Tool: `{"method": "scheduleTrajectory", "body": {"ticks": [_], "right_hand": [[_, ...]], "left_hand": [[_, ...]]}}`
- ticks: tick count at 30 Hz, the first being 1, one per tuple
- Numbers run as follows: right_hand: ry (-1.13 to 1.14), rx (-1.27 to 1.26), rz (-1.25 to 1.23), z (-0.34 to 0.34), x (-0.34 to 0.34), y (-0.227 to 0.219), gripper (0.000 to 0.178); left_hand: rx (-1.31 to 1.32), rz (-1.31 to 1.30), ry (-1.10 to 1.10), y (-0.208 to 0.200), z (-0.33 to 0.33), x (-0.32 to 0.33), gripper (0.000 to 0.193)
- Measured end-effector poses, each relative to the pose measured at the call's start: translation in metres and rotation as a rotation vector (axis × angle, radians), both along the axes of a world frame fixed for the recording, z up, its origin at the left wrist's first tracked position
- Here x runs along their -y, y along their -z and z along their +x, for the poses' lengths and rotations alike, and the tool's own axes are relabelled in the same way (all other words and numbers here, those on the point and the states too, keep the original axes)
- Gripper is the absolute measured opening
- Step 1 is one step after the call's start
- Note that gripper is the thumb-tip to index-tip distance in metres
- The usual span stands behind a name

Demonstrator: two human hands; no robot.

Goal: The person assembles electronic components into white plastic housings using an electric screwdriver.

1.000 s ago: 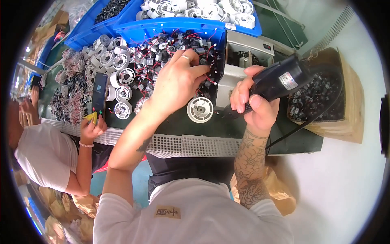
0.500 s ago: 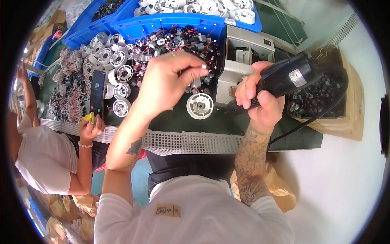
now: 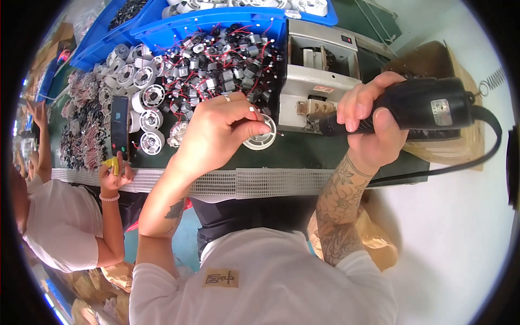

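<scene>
White wheel (image 3: 262, 143) lies on the near table (image 3: 309, 151); your left hand (image 3: 216, 127), pinching a small white piece (image 3: 251, 109), has come from the motors (image 3: 219, 67) to it; your right hand (image 3: 376, 119) grips a black power tool (image 3: 417, 103).

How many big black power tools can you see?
1. The black power tool is in the person's right hand, with its tip near the pale metal machine. I see no others, but the piles could hide some.
</scene>
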State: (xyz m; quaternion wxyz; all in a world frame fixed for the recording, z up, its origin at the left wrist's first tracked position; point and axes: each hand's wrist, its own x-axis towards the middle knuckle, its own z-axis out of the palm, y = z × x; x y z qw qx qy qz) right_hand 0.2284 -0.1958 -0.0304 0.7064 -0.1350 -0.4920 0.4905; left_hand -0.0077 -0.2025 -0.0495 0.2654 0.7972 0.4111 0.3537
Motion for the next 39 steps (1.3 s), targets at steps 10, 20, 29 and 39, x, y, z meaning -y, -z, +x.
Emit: {"method": "scheduleTrajectory", "body": {"ticks": [10,20,29,39], "right_hand": [[0.160,0.061,0.059,-0.008,-0.004,0.001,0.045],[0.156,0.113,0.071,-0.011,-0.003,0.004,0.043],[-0.183,0.197,0.053,-0.007,0.002,-0.001,0.056],[-0.365,0.217,0.260,-0.041,-0.014,-0.014,0.067]], "left_hand": [[0.064,-0.070,-0.050,0.015,0.006,0.001,0.013],[0.020,-0.044,-0.016,0.015,0.008,-0.004,0.016],[-0.053,-0.042,0.152,0.011,0.002,-0.021,0.021],[0.106,0.062,0.298,0.022,-0.004,-0.032,0.025]]}}
